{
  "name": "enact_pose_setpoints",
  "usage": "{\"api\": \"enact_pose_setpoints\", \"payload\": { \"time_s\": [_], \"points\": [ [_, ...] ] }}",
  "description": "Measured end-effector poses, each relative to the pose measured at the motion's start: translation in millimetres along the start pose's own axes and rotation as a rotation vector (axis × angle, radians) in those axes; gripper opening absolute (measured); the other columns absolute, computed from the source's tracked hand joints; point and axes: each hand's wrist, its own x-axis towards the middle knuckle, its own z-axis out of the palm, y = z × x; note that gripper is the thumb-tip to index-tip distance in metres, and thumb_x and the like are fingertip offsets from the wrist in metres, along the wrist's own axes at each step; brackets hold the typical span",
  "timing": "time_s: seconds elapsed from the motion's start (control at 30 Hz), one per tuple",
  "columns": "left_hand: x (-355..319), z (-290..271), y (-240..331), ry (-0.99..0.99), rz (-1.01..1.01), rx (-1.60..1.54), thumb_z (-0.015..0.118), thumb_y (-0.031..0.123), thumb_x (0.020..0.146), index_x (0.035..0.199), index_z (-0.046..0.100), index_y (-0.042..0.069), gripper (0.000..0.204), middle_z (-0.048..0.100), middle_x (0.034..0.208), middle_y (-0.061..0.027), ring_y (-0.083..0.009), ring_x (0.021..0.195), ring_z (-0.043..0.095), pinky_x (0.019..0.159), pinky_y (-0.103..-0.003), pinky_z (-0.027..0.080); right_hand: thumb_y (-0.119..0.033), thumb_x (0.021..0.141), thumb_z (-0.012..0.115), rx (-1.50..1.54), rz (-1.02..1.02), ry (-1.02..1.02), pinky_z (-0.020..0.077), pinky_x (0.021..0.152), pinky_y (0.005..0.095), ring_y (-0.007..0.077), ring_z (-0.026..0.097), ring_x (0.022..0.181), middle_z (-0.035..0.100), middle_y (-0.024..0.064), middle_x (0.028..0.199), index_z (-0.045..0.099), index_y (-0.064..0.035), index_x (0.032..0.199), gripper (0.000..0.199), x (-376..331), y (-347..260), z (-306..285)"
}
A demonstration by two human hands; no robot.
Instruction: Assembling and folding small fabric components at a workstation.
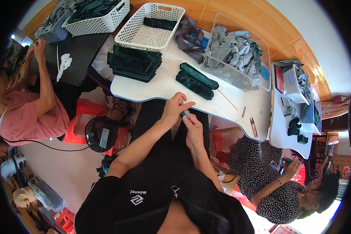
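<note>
Close in front of my body, just off the table's near edge, my two hands hold a small piece of grey and dark green fabric [185, 114]. My left hand [173, 110] pinches its upper side, thumb pointing right. From below, my right hand [194, 130] grips the lower side between thumb and fingers. Most of the piece is hidden by the fingers. On the white table [152, 92] beyond lie two dark green velvet rolls [197, 81], side by side. A thin wooden stick [228, 100] extends from beside them toward the right.
Folded green velvet pieces [134, 63] are stacked at the table's left. Behind stand a white perforated basket [123, 39] and a clear bin [238, 76] of grey cloth. Small scissors [253, 127] lie near the right edge. Co-workers [35, 105] sit on both sides; a black fan [101, 134] stands lower left.
</note>
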Motion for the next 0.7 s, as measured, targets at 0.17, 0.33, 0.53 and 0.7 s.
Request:
{"api": "enact_pose_setpoints", "payload": {
  "time_s": [0.17,0.33,0.53,0.7],
  "points": [
    [-19,6,-17,-0.165,0.184,0.136,0.106,0.032,0.116,0.117,0.075,0.003,0.041,0.079,0.087,-0.0095,-0.0178,0.074,0.067,0.071,-0.041,0.057,-0.042,0.142,0.067,0.389,0.514,-0.617,0.0561,0.095,0.0375,0.015,0.058,0.069,0.063,-0.0053,0.076,0.083,-0.0169,0.127,0.033,-6,1,-34],
    [-33,-5,11,-0.248,0.134,-0.005,0.095,0.021,0.125,0.145,0.09,0.004,0.027,0.086,0.112,-0.0015,-0.009,0.096,0.073,0.087,-0.031,0.062,-0.07,0.143,0.05,0.634,0.424,-0.82,0.0516,0.084,0.0413,0.0145,0.049,0.06,0.055,-0.0051,0.066,0.075,-0.016,0.149,0.059,-24,-14,-34],
    [-47,-49,68,-0.395,0.263,-0.226,0.098,0.01,0.119,0.154,0.097,0.004,0.036,0.093,0.134,-0.0081,-0.0147,0.122,0.087,0.104,-0.031,0.068,-0.082,0.139,0.045,0.914,0.434,-0.806,0.0496,0.07,0.0319,0.0172,0.048,0.069,0.058,0.0014,0.079,0.054,-0.0047,0.18,0.088,-9,-48,-51],
    [-63,-58,61,-0.414,0.07,-0.164,0.111,0.003,0.104,0.137,0.103,-0.002,0.034,0.093,0.114,-0.0091,-0.0142,0.095,0.09,0.085,-0.03,0.07,-0.088,0.122,0.08,0.678,0.438,-0.926,0.0644,0.07,0.0351,0.0305,0.079,0.09,0.089,0.0283,0.115,0.038,0.0026,0.193,0.123,-29,-53,-73]
  ]
}}
